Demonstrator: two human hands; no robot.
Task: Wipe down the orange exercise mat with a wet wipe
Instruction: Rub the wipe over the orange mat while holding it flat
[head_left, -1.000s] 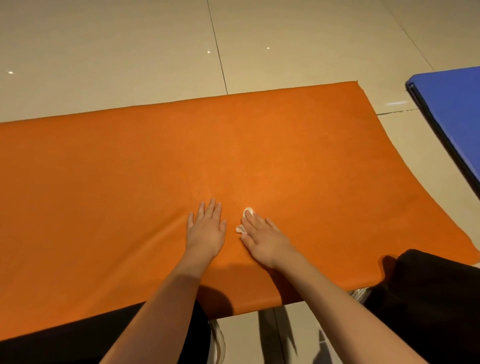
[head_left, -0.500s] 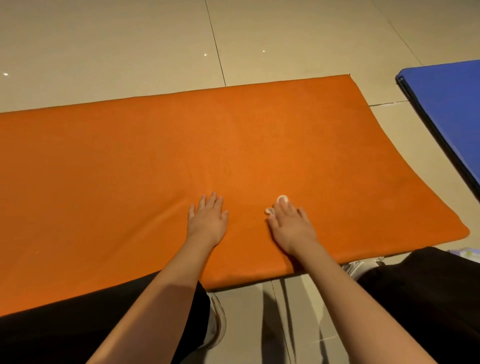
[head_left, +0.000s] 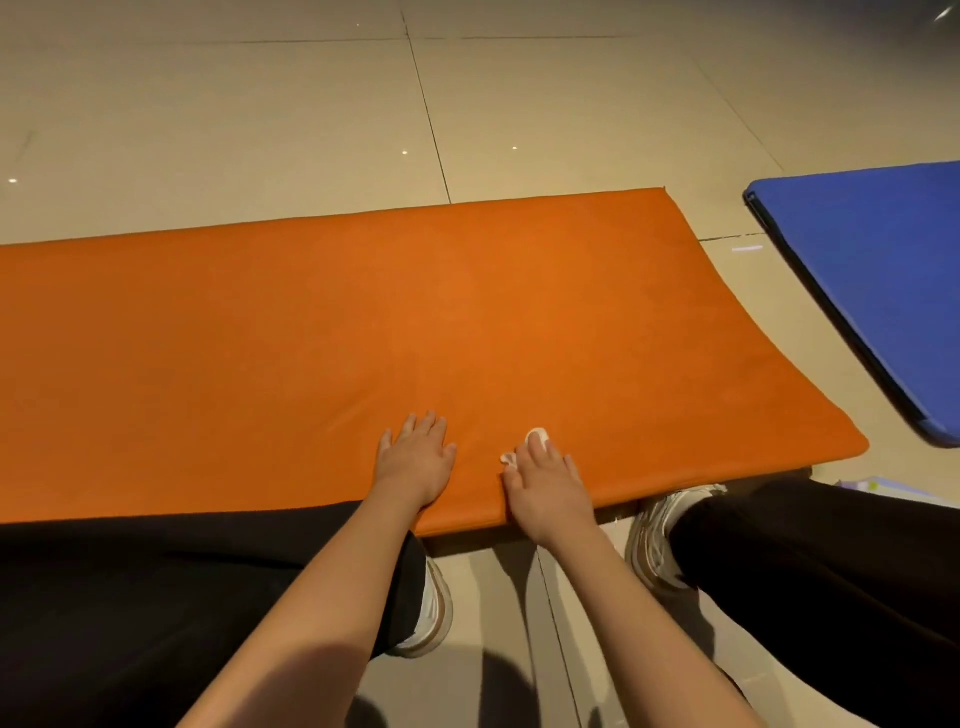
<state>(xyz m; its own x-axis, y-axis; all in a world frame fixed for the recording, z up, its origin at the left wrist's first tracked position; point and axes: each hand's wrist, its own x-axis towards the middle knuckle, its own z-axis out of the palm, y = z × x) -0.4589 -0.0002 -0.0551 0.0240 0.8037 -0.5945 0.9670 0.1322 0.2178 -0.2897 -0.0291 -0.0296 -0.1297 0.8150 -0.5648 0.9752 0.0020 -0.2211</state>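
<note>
1. Both hands lie flat on the near part of the orange exercise mat. The left hand is palm down with its fingers straight and slightly spread, holding nothing.
2. The right hand, just beside the left, presses its straight fingers onto a white wet wipe. Only small bits of the wipe show, past the fingertips and by the thumb.
3. The mat is a smooth, matte, evenly bright orange. It is spread out flat, with a rounded far right corner. Its left part runs out of view.
4. The mat lies on a floor of large glossy beige tiles with thin dark joints.
5. The person's legs in black trousers are spread either side of the arms at the mat's near edge. One leg covers the near left strip of the mat.
6. A white sneaker shows at the near right edge, and another shows under the left leg.
7. A blue mat lies on the floor to the right, apart from the orange one.
</note>
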